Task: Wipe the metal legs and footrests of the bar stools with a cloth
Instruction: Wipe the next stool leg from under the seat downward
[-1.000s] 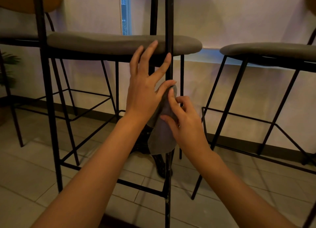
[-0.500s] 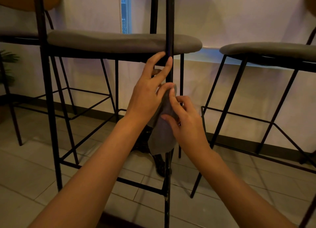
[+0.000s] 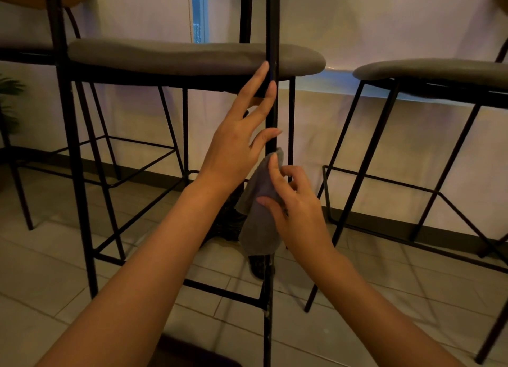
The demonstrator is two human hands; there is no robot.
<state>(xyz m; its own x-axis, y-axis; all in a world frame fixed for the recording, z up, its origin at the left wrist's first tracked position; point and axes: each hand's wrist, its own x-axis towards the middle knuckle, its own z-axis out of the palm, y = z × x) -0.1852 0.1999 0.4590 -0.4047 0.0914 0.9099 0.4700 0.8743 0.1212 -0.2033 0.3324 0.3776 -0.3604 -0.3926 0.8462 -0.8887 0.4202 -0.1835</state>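
Wiping the near stool leg [image 3: 272, 113]: cloth [image 3: 261, 201] pinched in right hand [image 3: 297, 210], pressed to leg just below relaxed left hand [image 3: 236, 144] steadying it. Next, probably: sliding cloth downward toward footrest [image 3: 220, 291].

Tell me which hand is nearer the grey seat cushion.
Left. The left hand reaches up along the black leg, its fingers level with the cushion. The right hand is lower, holding the cloth against the leg.
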